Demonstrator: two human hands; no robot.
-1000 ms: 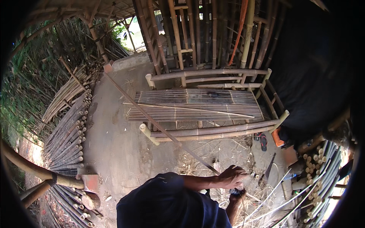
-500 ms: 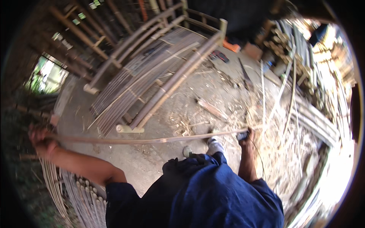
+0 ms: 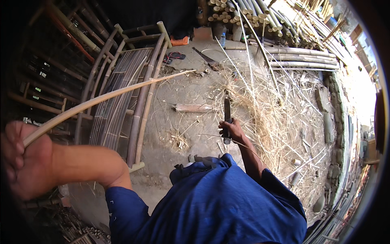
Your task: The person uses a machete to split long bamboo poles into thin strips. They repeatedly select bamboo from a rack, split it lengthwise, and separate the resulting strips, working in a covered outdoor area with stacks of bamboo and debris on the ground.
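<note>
Raised close at the left edge, my left hand (image 3: 29, 156) is closed round one end of a long, pale bamboo strip (image 3: 107, 96). The strip slants up and away to the right, its thin far end loose in the air above the floor. My right hand (image 3: 235, 131) grips a knife (image 3: 227, 110) by its handle in front of my body. Its dark, straight blade points away from me, apart from the strip. A thin sliver (image 3: 211, 135) crosses by the right hand and wrist; whether the fingers touch it I cannot tell.
A bamboo bench frame (image 3: 140, 118) with a slatted surface stands at left, beneath the strip. Pale shavings (image 3: 264, 110) litter the floor at right. A short wood piece (image 3: 194, 108) and a machete-like blade (image 3: 206, 58) lie ahead. Bamboo poles (image 3: 260, 16) are stacked at the back.
My left hand has come up closer with the strip, whose other end has left the right hand. The knife's blade now shows, pointing forward. The view has swung to the right.
</note>
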